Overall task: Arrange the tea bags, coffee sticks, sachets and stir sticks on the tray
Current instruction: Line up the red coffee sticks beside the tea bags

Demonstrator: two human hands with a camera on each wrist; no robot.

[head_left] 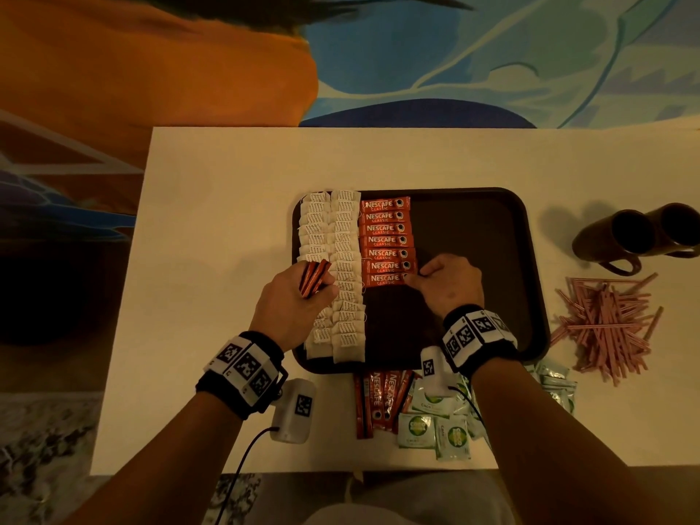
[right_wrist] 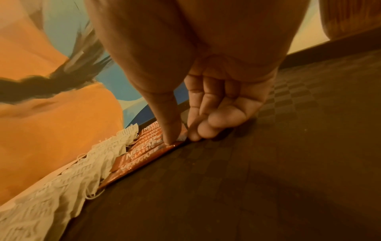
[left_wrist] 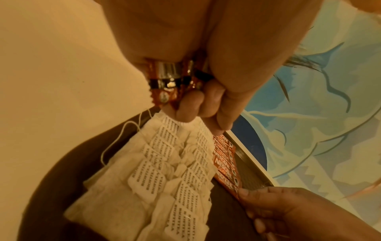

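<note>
A dark brown tray lies on the pale table. Two columns of white tea bags fill its left side. Beside them runs a column of red coffee sticks. My left hand hovers over the tea bags and grips a bundle of coffee sticks, whose ends show in the left wrist view. My right hand pinches the right end of the nearest coffee stick in the column. Thumb and forefinger meet on that stick at the tray floor.
Loose coffee sticks and green-white sachets lie in front of the tray. A heap of pink stir sticks sits to the right. Two dark mugs lie on their sides at the far right. The tray's right half is bare.
</note>
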